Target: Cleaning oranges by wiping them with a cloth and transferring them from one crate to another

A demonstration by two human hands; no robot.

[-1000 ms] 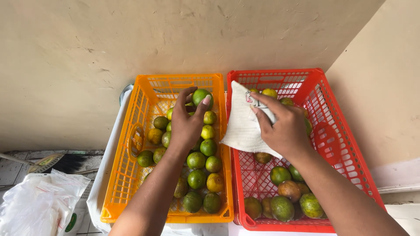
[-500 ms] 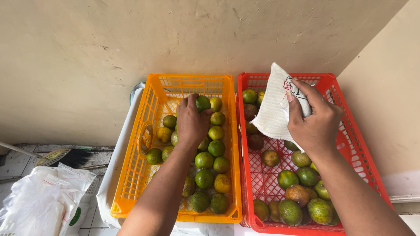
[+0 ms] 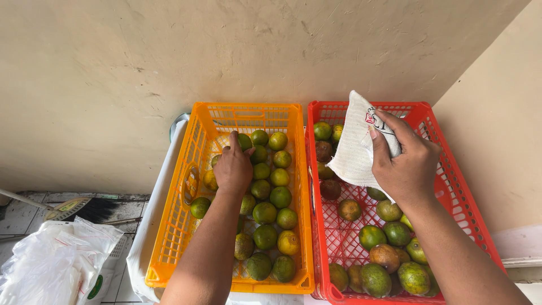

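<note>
The left hand [image 3: 233,169] closed on a green citrus fruit [image 3: 244,141] in the orange crate [image 3: 169,248]; the right hand [image 3: 407,169] gripped a white cloth [image 3: 353,149], best kept spread for wiping.

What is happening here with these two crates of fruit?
A person stands over two plastic crates of green and yellow citrus fruits. The left hand reaches down among the fruits in the orange plastic crate, closed around one of them. The right hand holds a white woven cloth above the red plastic crate.
</note>
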